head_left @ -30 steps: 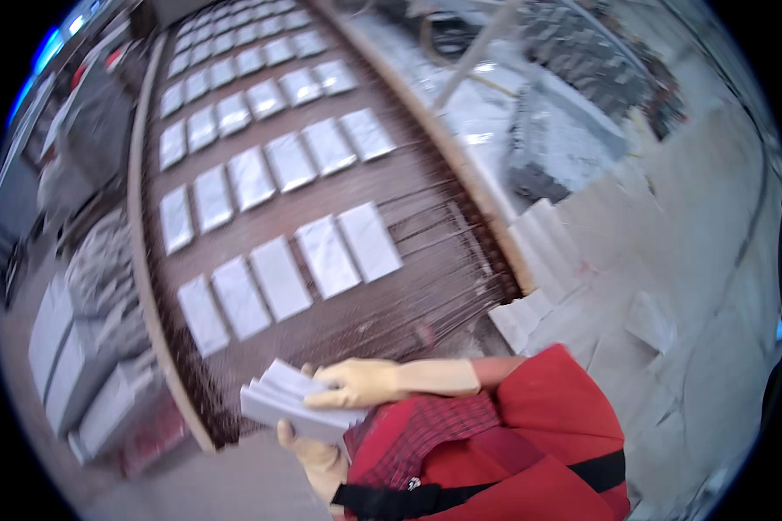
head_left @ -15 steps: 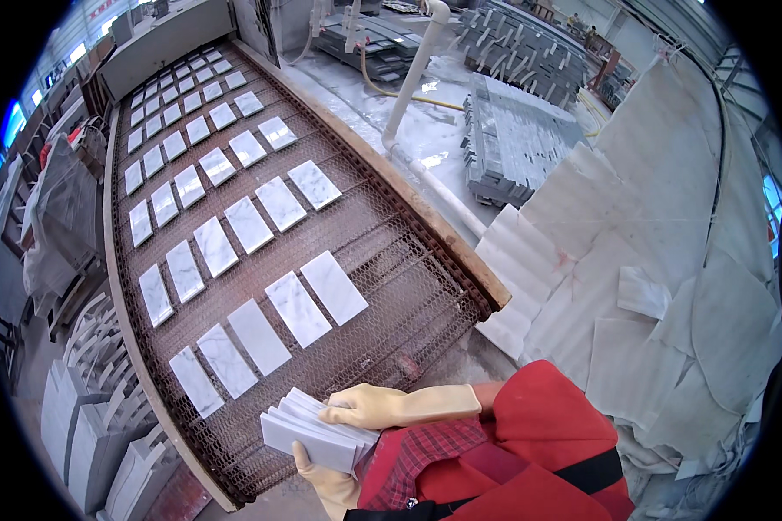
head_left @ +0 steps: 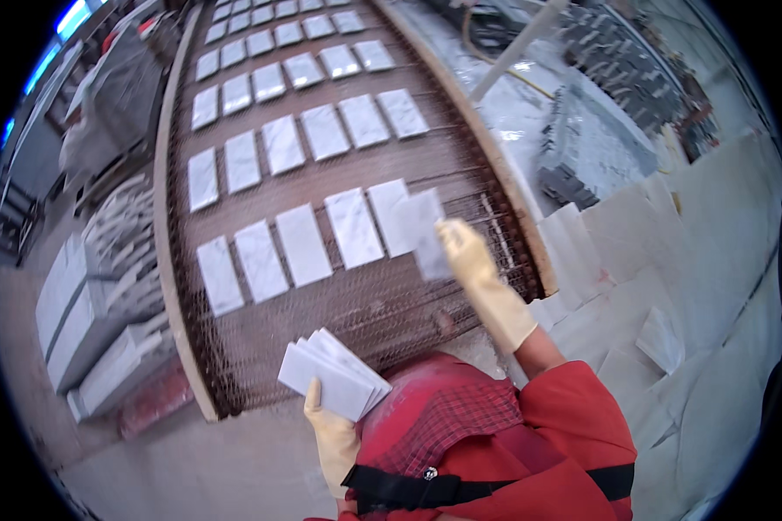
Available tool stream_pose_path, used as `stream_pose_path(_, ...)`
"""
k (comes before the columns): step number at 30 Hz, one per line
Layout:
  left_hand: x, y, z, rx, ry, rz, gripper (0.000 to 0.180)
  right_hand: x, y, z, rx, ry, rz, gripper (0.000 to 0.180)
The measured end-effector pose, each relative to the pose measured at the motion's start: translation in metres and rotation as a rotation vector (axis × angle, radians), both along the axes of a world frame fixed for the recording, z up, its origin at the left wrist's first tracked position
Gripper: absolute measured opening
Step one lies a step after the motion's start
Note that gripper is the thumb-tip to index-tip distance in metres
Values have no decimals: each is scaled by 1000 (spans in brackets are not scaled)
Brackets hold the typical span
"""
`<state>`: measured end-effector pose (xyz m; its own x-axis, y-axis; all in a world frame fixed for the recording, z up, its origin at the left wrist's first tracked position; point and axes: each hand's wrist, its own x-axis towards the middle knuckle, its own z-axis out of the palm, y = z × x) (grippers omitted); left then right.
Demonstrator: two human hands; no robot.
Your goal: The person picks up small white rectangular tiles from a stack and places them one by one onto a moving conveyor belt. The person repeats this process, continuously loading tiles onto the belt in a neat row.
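Fanned out against my front is a stack of white marble tiles [head_left: 334, 375], gripped by my left hand [head_left: 328, 425] in a cream rubber glove, thumb on top. My right hand [head_left: 471, 252], gloved the same way, is stretched out over the wire-mesh conveyor [head_left: 382, 304]. Its fingers are closed on the edge of a single marble tile [head_left: 427, 233], slightly blurred. This tile overlaps the right end of the nearest row, partly covering the last laid tile [head_left: 389, 213]. Whether it touches the mesh I cannot tell. Farther rows of grey-veined tiles [head_left: 283, 143] lie evenly spaced up the belt.
Raised side rails [head_left: 495, 174] border the conveyor. Curved stone pieces [head_left: 122, 260] stand to its left. Beyond the right rail are a white pipe [head_left: 517, 52], a pallet of grey stone strips [head_left: 591, 143] and pale overlapping sheets [head_left: 599, 252].
My right hand has left the stack and reached forward and right with one tile. My left hand still holds the others. The view has shifted closer over the conveyor's near end.
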<state>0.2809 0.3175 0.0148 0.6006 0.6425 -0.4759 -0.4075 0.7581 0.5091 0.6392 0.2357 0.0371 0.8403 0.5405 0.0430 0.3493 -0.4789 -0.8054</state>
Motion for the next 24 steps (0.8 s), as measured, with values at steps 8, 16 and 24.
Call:
stream_pose_path(8, -22, -1, -22, -122, 37, 102, 72, 106, 33, -52, -238, 32, -248, 45)
stream_pose_path(16, -31, -12, -32, -185, -9, 139, 73, 133, 20, -67, -421, 26, -222, 51)
stream_pose_path(24, -32, -8, -32, -144, -124, 83, 88, 10, 25, 12, -371, 116, -41, 42)
